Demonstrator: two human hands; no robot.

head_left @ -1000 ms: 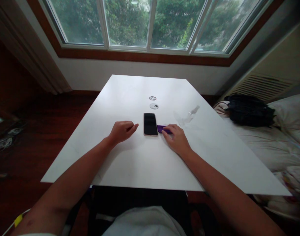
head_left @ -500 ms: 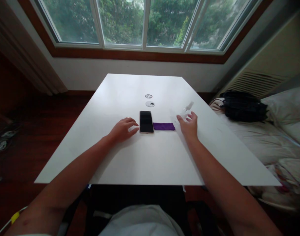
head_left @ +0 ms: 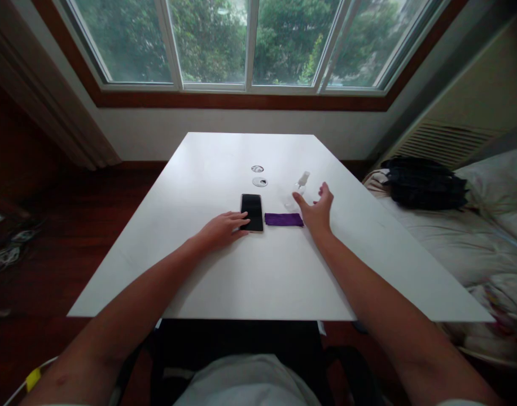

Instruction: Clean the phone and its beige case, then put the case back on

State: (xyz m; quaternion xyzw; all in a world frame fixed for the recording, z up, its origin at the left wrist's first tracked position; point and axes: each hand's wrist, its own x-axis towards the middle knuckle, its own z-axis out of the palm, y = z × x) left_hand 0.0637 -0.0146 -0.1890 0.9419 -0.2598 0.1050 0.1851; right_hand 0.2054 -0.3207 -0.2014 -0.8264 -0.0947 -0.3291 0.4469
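While the phone (head_left: 252, 212) lies flat near the middle of the white bench (head_left: 258, 270), everything else can be placed from it. Its long axis runs away from the person, toward the window (head_left: 250, 42). At the phone's near left corner rests the left hand (head_left: 221, 230), fingers loosely stretched out and holding nothing, the fingertips touching or just at the phone's edge. Beyond the phone's far end sit two small round caps (head_left: 258, 175), one behind the other. Just right of the phone, apart from it by a thin gap, lies a folded purple cloth (head_left: 284, 219), its long axis crosswise to the phone's. Further right of the phone, past the cloth's end, the right hand (head_left: 315, 210) is raised with fingers spread wide, empty. A small clear spray bottle (head_left: 298, 186) stands just beyond that hand's fingertips, tilted; whether a finger touches it cannot be told. The right hand is much the nearer to the bottle; the left is the nearer to the phone.
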